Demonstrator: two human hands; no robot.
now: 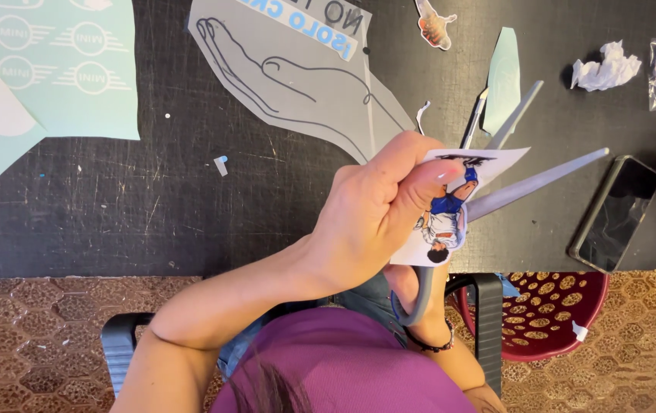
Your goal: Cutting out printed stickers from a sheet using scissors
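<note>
My left hand [370,218] pinches a small white sticker sheet [450,206] printed with a figure in blue and white, thumb on top. It hovers over the near edge of the black table [113,214]. Grey scissors [534,182] poke out from under the sheet, their two long blades spread apart and pointing up-right. My right hand [404,280] is mostly hidden beneath the left hand and the sheet. It grips the scissors' grey handle loop [417,302], and a dark bead bracelet [433,346] circles its wrist.
A clear film with a hand outline [297,84] lies at the table's back. Pale teal sheets [60,69] cover the far left. A dark phone [615,214], crumpled paper [607,67], a teal scrap [502,76] and a pen-like tool [473,118] lie right. A red perforated stool [550,306] stands below.
</note>
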